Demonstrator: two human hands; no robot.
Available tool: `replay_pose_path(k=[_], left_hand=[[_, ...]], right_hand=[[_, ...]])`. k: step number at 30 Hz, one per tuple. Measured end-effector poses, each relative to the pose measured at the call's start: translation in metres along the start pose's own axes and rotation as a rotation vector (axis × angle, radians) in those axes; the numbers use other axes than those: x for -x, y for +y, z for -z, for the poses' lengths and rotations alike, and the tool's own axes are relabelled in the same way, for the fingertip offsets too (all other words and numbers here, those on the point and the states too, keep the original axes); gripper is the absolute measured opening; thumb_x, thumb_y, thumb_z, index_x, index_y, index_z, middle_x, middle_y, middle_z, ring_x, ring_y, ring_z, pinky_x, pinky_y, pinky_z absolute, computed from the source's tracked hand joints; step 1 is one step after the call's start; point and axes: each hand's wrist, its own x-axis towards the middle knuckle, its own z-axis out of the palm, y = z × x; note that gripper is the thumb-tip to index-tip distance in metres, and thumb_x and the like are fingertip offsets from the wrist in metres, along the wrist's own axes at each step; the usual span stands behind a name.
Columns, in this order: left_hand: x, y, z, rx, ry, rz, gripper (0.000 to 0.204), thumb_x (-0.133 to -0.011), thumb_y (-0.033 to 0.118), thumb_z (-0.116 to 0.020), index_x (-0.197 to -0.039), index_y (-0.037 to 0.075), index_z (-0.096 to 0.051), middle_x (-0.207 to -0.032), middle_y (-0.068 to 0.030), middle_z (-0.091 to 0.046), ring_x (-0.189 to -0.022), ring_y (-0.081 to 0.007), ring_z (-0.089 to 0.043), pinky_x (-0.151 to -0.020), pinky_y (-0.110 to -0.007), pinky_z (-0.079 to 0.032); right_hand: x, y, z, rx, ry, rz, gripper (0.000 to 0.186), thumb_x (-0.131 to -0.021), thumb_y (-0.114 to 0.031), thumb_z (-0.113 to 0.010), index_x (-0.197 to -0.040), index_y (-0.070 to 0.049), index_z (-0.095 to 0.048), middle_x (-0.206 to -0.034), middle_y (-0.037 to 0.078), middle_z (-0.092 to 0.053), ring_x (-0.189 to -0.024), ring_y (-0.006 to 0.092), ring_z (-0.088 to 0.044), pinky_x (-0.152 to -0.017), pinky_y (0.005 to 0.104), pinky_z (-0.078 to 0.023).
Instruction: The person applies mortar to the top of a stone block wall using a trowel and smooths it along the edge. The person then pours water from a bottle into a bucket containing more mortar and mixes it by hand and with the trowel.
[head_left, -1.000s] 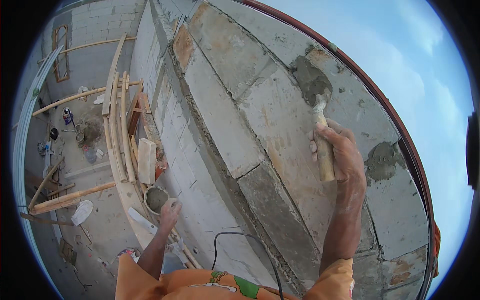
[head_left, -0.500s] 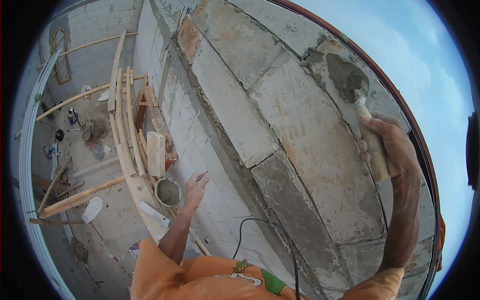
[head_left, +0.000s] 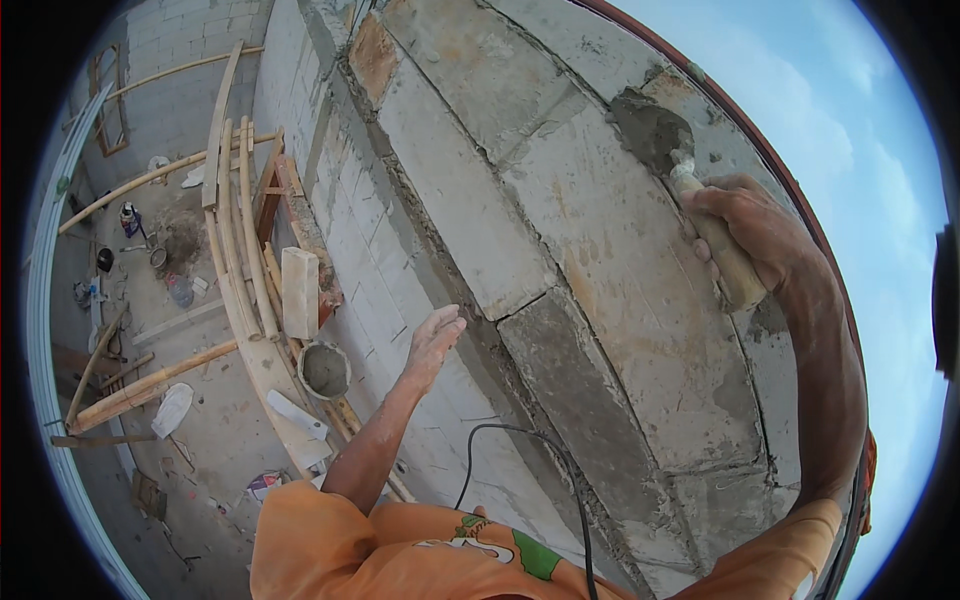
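Observation:
My right hand [head_left: 745,225] is wrapped round the thick wooden handle of a trowel [head_left: 735,275]. The trowel's blade, grey with wet mortar [head_left: 650,130], lies against the upper part of the block wall [head_left: 620,290], over a joint; mortar hides most of the blade. My left hand [head_left: 436,342] is raised in front of the wall's lower ledge, dusty and holding nothing. Its fingers are stretched out, and I cannot tell whether they touch the wall. Below and left of it, a round bucket of mortar [head_left: 325,371] stands on the scaffold planks.
Wooden poles and planks [head_left: 245,250] form a scaffold on the left, with a pale block [head_left: 300,293] on it. Far below lies a littered floor [head_left: 225,425]. A black cable [head_left: 530,430] loops before my body. A dark reddish edge [head_left: 760,145] borders the wall against the sky.
The trowel in my right hand has shifted left along the wall. My left hand has moved up and right, away from the bucket and nearer the wall. The view has shifted slightly.

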Motion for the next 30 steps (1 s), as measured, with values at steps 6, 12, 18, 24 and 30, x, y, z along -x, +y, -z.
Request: replay_pose_path(k=[6,12,18,24,30], left_hand=[[0.023,-0.025,0.041,-0.037,0.091,0.012,0.061,-0.094,0.036,-0.066,-0.141,0.000,-0.050,-0.134,-0.0162,-0.058,-0.116,-0.0211,-0.056,-0.096,-0.034,-0.044],[0.077,-0.037,0.133,-0.046,0.351,0.085,0.051,-0.097,0.034,-0.063,-0.136,0.003,-0.054,-0.122,-0.0081,-0.060,-0.113,-0.0211,-0.058,-0.089,-0.034,-0.048],[0.083,-0.027,0.133,-0.134,0.391,0.025,0.050,-0.094,0.033,-0.066,-0.132,0.002,-0.058,-0.120,-0.0098,-0.062,-0.107,-0.0180,-0.059,-0.088,-0.035,-0.048],[0.115,-0.055,0.168,-0.144,0.438,0.043,0.050,-0.095,0.031,-0.064,-0.132,-0.002,-0.057,-0.117,-0.0110,-0.063,-0.105,-0.0178,-0.059,-0.087,-0.033,-0.047],[0.154,-0.090,0.212,-0.180,0.551,0.091,0.044,-0.095,0.029,-0.065,-0.128,0.002,-0.059,-0.105,-0.0034,-0.064,-0.091,-0.0123,-0.059,-0.074,-0.028,-0.047]], right_hand=[[0.001,-0.018,0.029,0.098,-0.004,0.038,0.041,-0.096,-0.019,-0.061,-0.123,0.007,-0.046,-0.081,0.011,-0.060,-0.054,0.0102,-0.060,-0.040,0.0220,-0.051],[0.022,0.010,0.059,0.104,0.128,0.098,0.055,-0.095,-0.030,-0.062,-0.135,0.003,-0.045,-0.095,0.013,-0.059,-0.064,0.0147,-0.063,-0.048,0.0273,-0.054],[-0.025,0.023,0.019,0.266,0.065,0.169,0.056,-0.096,-0.035,-0.062,-0.135,0.002,-0.047,-0.097,0.014,-0.060,-0.072,0.0133,-0.063,-0.050,0.0280,-0.055],[-0.013,0.021,0.074,-0.267,-0.141,0.176,0.028,-0.095,-0.025,-0.063,-0.102,0.001,-0.054,-0.073,0.005,-0.058,-0.051,0.0090,-0.059,-0.037,0.0213,-0.050],[0.005,0.033,0.048,-0.189,0.087,0.201,0.033,-0.098,-0.023,-0.058,-0.115,0.005,-0.054,-0.075,0.003,-0.057,-0.053,0.0067,-0.059,-0.039,0.0200,-0.051]])
